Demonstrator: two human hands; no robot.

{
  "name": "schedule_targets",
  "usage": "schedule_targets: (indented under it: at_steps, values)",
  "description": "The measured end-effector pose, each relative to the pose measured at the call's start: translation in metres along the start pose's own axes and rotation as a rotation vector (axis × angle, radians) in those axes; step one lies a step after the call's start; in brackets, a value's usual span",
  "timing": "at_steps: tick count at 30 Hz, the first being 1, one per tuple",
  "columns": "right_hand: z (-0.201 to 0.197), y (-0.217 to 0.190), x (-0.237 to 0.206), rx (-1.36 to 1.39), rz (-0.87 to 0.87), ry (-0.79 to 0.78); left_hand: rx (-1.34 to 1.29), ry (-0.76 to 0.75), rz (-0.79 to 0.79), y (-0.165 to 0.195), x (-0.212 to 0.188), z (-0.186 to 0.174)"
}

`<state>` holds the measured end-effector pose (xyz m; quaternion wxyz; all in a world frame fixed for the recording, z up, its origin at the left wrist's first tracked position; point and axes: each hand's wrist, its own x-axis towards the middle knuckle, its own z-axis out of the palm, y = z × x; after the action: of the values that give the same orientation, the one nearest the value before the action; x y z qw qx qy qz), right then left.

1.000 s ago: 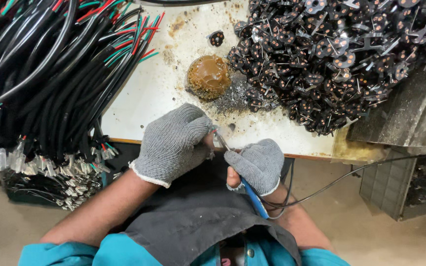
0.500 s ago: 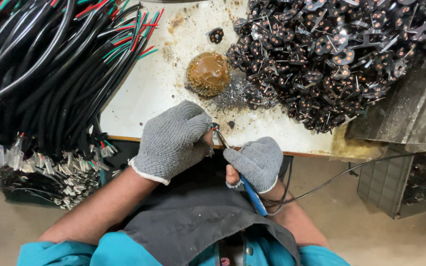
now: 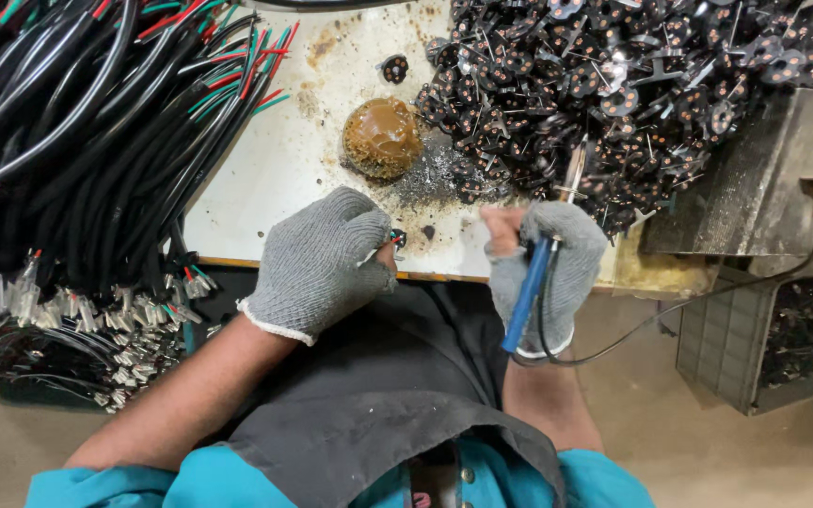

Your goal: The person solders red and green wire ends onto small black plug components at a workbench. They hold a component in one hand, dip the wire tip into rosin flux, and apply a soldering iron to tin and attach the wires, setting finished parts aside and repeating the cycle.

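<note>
Big tangle of black cables [image 3: 77, 160] on the left, heap of small black parts [image 3: 613, 85] on the right. Right hand [image 3: 548, 268], fist closed round the soldering iron [image 3: 543, 254], has swung its tip off toward the heap, so that joint looks finished. Left hand [image 3: 322, 263] pinches the small part [image 3: 397, 238] at the table [image 3: 256, 198] edge.

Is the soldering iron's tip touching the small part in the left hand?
No: the soldering iron in the right hand points up toward the pile of black parts, away from the left hand.

Grey knit gloves on left hand [image 3: 324, 259] and right hand [image 3: 548, 263] — teal sleeves, dark grey apron.
</note>
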<state>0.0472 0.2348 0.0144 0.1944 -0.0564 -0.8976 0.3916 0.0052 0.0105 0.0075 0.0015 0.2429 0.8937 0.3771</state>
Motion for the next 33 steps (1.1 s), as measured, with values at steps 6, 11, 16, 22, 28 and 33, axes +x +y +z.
schedule_targets:
  at_steps: [6, 11, 16, 22, 28, 33]
  values:
    - [-0.012, -0.006, -0.015, 0.011, 0.027, -0.359, 0.016, -0.027, -0.023, -0.001, 0.001, -0.001]
    - [0.000, 0.000, -0.025, 0.161, -0.404, -0.316, 0.031, -0.047, -0.046, -0.003, 0.000, 0.001]
    - [-0.002, 0.007, -0.022, 0.116, -0.596, -0.456, 0.016, -0.021, -0.025, -0.005, 0.000, 0.003]
    - [0.001, 0.002, -0.016, 0.102, -0.650, -0.462, 0.024, -0.008, -0.005, -0.006, -0.001, 0.002]
    - [0.001, 0.002, -0.017, 0.049, -0.640, -0.478, 0.017, -0.005, -0.001, -0.007, 0.000, 0.003]
    - [0.001, 0.007, -0.022, 0.121, -0.613, -0.411, 0.018, 0.002, 0.003, -0.007, 0.000, 0.003]
